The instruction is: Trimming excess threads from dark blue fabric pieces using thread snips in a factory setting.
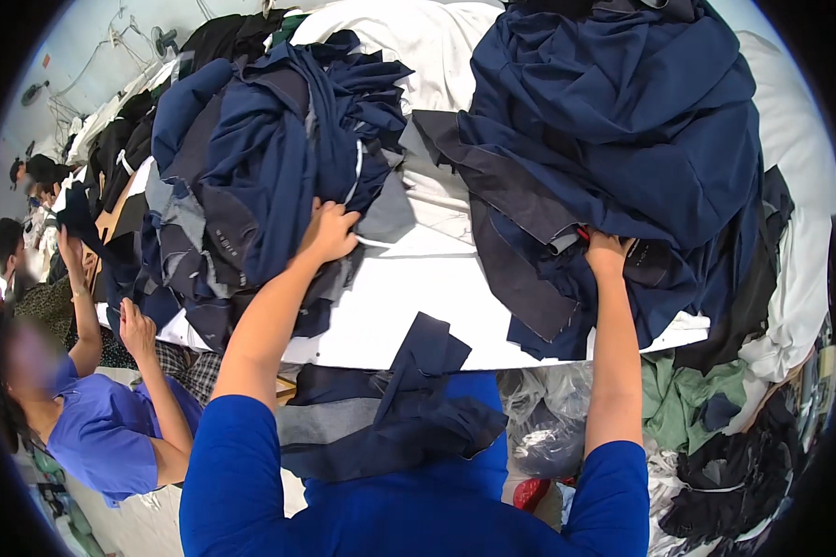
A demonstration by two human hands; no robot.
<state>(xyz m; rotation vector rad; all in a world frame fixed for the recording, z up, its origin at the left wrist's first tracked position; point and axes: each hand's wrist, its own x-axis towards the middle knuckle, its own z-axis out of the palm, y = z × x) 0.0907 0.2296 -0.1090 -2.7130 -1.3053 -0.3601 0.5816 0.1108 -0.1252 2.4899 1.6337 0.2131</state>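
On the white table (395,311) lie two big heaps of navy cloth. My left hand (329,232) is at the right side of the left heap (255,158), its fingers curled onto the navy cloth beside a white strip (357,172). My right hand (607,249) reaches into the lower front of the right heap (613,102), where folds hide most of its fingers. A small red-and-black object (583,235), too hidden to name, shows against that hand. Dark grey-backed cloth (520,195) spreads from this heap. Navy and grey cut pieces (390,418) lie over my lap.
A person in a purple top (111,427) works at the left with both hands raised by dark cloth. White fabric (437,84) covers the back of the table. Clear plastic bags (548,418), green cloth (692,399) and black cloth (738,483) lie below the table's right side.
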